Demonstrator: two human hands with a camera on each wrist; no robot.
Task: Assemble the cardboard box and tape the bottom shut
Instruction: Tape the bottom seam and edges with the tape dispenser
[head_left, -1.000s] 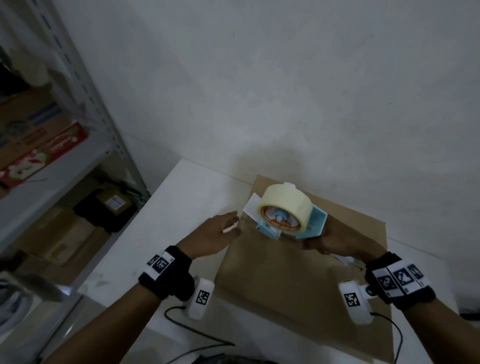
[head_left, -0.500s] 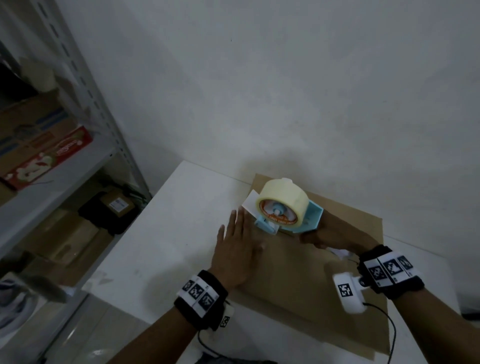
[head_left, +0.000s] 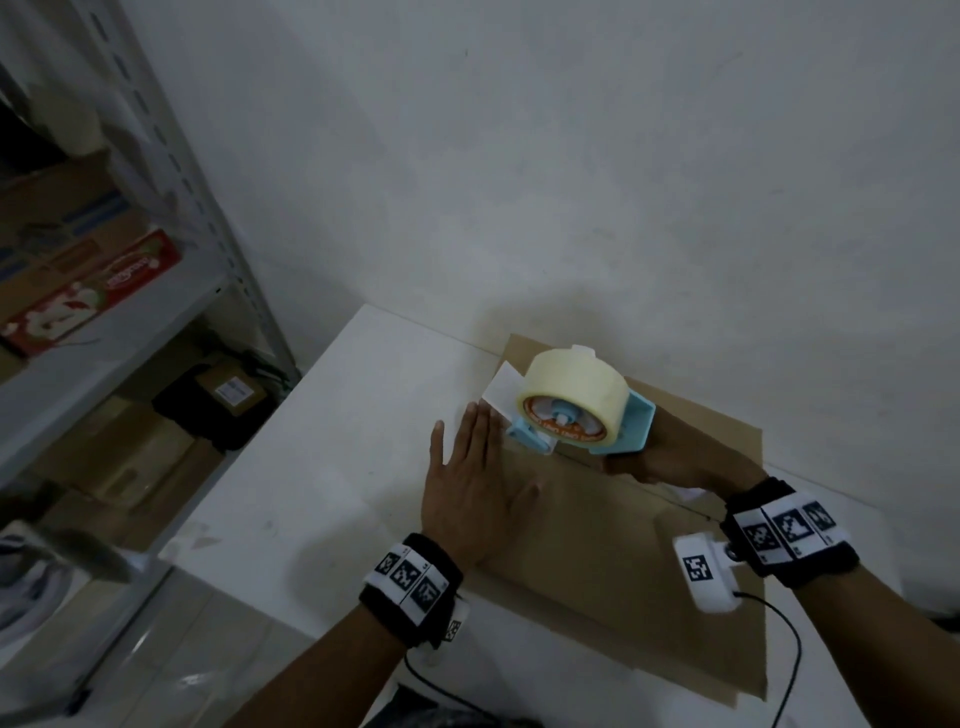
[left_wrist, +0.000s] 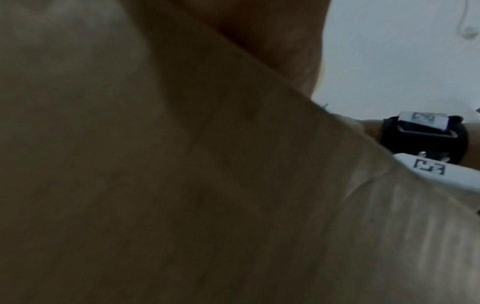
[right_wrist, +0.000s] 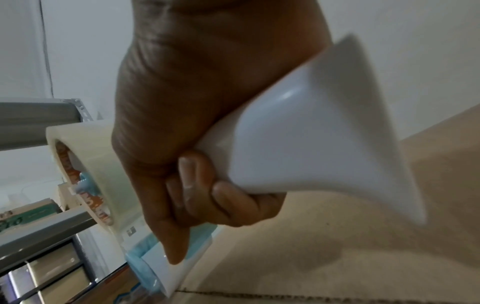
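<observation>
Cardboard box (head_left: 613, 545) lies flat at table's (head_left: 332, 467) far edge. L hand (head_left: 470, 493): fingers straight, spread, palm pressing box's left edge. R hand (head_left: 680, 457): fingers curled tight round tape dispenser (head_left: 571, 410) handle, dispenser nose at box's far-left corner.

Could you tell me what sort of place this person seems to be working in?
Probably a small stockroom or packing room: metal shelving holds cartons, and a cardboard box lies on a white table while the right hand grips a tape dispenser.
</observation>
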